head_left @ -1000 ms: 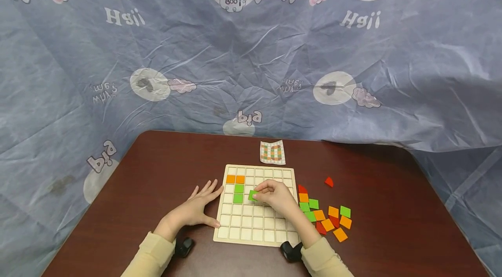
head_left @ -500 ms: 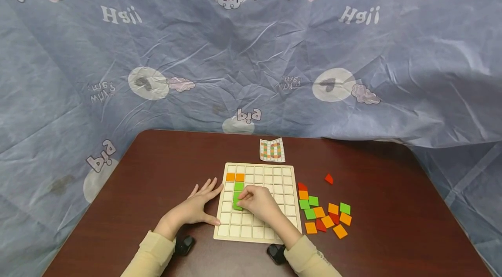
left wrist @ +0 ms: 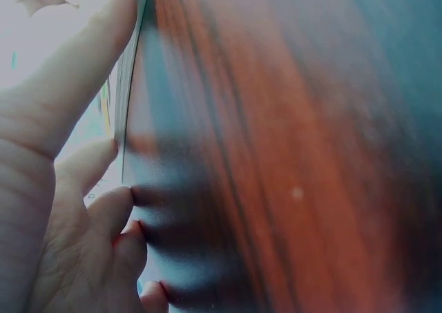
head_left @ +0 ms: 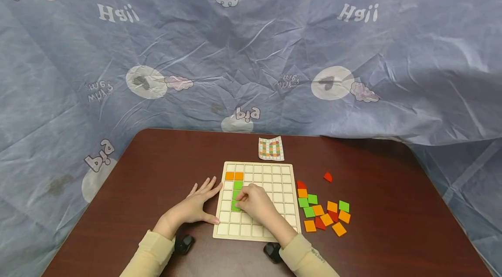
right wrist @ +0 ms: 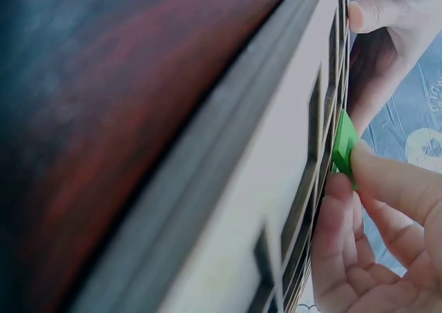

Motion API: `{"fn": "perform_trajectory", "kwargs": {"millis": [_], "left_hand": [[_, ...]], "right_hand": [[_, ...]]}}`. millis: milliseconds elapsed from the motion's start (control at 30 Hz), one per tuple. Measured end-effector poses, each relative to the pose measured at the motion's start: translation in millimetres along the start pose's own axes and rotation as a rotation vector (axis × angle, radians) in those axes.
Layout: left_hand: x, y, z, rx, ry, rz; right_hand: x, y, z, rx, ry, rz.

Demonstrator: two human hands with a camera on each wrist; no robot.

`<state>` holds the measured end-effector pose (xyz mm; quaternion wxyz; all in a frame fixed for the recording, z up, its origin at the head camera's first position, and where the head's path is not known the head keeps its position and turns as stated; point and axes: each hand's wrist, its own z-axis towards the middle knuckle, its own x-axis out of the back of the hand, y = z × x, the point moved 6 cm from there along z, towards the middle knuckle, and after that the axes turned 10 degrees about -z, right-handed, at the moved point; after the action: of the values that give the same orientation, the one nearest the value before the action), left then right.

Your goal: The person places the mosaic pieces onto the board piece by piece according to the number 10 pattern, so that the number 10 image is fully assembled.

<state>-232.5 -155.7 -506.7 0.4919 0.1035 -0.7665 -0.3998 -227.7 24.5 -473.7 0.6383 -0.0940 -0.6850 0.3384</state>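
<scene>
A pale wooden grid board (head_left: 245, 229) lies on the dark table. My right hand (head_left: 256, 203) is over its left half and pinches a green square tile (head_left: 235, 206) between thumb and finger. In the right wrist view that tile (right wrist: 344, 147) stands tilted at the board's cells. Directly above it in the same column are two green tiles (head_left: 238, 185), with a pair of orange tiles (head_left: 234, 176) higher up. My left hand (head_left: 187, 210) spreads its fingers along the board's left edge, the thumb (left wrist: 83, 57) touching near the lower corner.
Right of the board lie several loose orange, green and red tiles (head_left: 317, 210). A red curved-edge piece (head_left: 327, 177) sits apart farther back. Behind the board is a small pattern card (head_left: 270, 148). A printed blue cloth (head_left: 219, 50) hangs beyond the table (head_left: 176, 150).
My right hand has moved left and slightly down with the green tile, from the board's middle to below the two green tiles. The left hand has stayed at the edge.
</scene>
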Motion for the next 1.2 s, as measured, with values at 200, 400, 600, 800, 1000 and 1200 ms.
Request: {"fn": "perform_trajectory", "kwargs": {"millis": [200, 400, 600, 800, 1000, 1200], "left_hand": [[1.5, 2.4, -0.2, -0.008, -0.003, -0.004], [1.9, 3.9, 0.2, -0.01, -0.006, -0.003], [1.4, 4.4, 1.1, -0.005, -0.001, -0.006], [0.5, 2.3, -0.5, 0.011, -0.012, -0.016], [-0.4, 0.1, -1.8, 0.008, -0.014, -0.021], [-0.1, 1.0, -0.8, -0.007, -0.004, -0.015]], "right_hand": [[1, -4, -0.2, 0.004, 0.016, -0.098], [2, -2, -2.0, -0.007, -0.016, -0.061], [15, 9, -5.8, -0.035, -0.06, 0.076], [39, 30, -14.7, -0.118, -0.077, 0.22], [69, 61, -22.4, -0.183, -0.062, 0.309], [97, 96, -36.6, -0.274, -0.029, 0.341]]}}
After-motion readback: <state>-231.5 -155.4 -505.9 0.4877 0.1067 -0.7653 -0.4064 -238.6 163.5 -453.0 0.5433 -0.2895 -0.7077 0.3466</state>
